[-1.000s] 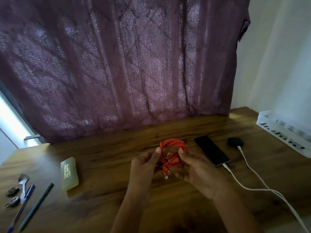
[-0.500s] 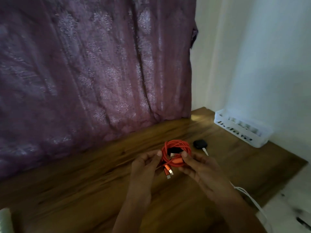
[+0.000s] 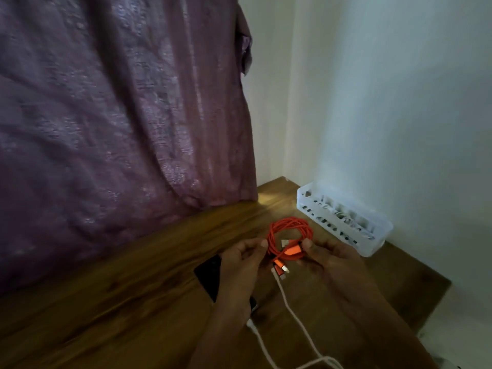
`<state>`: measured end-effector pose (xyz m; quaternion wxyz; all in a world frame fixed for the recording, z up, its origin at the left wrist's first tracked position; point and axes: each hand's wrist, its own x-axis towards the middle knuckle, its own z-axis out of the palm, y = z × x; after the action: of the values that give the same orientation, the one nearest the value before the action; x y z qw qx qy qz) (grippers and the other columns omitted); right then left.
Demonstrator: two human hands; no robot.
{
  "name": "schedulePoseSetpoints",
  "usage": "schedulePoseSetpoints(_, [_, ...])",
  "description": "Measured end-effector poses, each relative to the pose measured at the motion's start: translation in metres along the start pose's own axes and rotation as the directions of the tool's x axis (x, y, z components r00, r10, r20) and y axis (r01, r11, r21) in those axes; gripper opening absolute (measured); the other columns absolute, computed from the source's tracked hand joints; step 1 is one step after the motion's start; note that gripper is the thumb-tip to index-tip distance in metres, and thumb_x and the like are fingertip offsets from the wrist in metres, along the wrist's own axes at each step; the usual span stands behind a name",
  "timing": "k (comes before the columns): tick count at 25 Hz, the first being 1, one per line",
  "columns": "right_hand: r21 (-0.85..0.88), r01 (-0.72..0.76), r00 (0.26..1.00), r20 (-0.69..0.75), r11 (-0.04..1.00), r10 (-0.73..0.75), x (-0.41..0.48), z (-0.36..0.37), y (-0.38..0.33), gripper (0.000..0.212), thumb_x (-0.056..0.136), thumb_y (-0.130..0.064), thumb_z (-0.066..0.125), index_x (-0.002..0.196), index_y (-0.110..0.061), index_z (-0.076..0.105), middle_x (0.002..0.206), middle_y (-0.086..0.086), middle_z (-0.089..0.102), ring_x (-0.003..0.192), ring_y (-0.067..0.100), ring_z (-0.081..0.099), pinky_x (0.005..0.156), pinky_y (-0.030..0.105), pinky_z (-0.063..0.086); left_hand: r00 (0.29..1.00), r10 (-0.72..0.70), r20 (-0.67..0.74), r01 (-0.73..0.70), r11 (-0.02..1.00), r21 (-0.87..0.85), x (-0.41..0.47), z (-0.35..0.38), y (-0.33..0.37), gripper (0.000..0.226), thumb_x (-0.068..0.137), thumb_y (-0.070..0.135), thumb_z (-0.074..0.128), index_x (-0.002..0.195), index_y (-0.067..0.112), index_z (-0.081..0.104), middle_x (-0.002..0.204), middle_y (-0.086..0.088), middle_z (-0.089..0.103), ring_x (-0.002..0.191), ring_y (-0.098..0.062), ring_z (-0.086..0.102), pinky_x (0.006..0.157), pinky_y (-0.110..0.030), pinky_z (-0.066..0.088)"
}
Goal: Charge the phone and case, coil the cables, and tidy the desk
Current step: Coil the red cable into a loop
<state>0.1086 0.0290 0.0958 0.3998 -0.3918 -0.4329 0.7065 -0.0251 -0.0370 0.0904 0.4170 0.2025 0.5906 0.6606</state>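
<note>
The left hand (image 3: 243,259) and the right hand (image 3: 330,259) are holding a coiled orange cable (image 3: 290,221) between them, just above a brown wooden desk (image 3: 133,288). The left thumb and fingers are pinching the loop's left side, while the right thumb is pressing on a flat orange plug at its lower right. Two more plug ends are dangling below the loop. A flat black phone (image 3: 209,275) is lying on the desk, partly hidden under the left wrist. A thin white cable (image 3: 290,307) is trailing toward the near edge. A white slotted plastic basket (image 3: 343,225) is sitting against the pale wall (image 3: 386,102), beside a hanging purple patterned curtain (image 3: 119,115).
</note>
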Motion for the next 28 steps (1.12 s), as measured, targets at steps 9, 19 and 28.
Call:
schedulePoseSetpoints(9, [-0.229,0.034,0.977,-0.197,0.973,-0.081,0.155,-0.101,-0.045,0.028,0.086,-0.026,0.062,0.101,-0.004,0.068,0.095,0.013,0.072,0.089,0.024,0.069,0.090,0.041,0.053,0.999,0.045,0.009,-0.046,0.976,0.213,0.104,0.149,-0.018,0.014,0.086,0.013,0.062,0.100,0.015,0.063,0.106,-0.003,0.066,0.094,-0.013,0.064,0.074,-0.019,0.054])
schedulePoseSetpoints(19, [0.259,-0.275,0.910,-0.242,0.926,0.338,0.273,-0.118,-0.033,0.029,0.086,-0.004,0.061,0.107,0.016,0.056,0.093,0.022,0.063,0.074,0.023,0.063,0.048,0.023,0.056,0.955,0.161,0.251,-0.297,0.588,0.753,0.179,0.193,-0.076,0.080,0.083,0.057,0.050,0.147,0.021,0.016,0.155,0.006,0.017,0.139,-0.007,0.011,0.115,-0.031,0.013])
schedulePoseSetpoints(28, [0.119,-0.360,0.857,-0.351,0.925,0.379,0.312,-0.100,-0.003,0.024,0.088,-0.018,0.063,0.082,0.002,0.051,0.084,0.016,0.065,0.066,0.020,0.067,0.067,0.035,0.056,0.962,0.150,0.228,-0.263,0.299,0.917,0.199,0.186,-0.101,0.123,0.043,0.094,-0.011,0.147,0.030,0.002,0.140,0.020,-0.014,0.132,-0.014,-0.025,0.115,-0.046,-0.001])
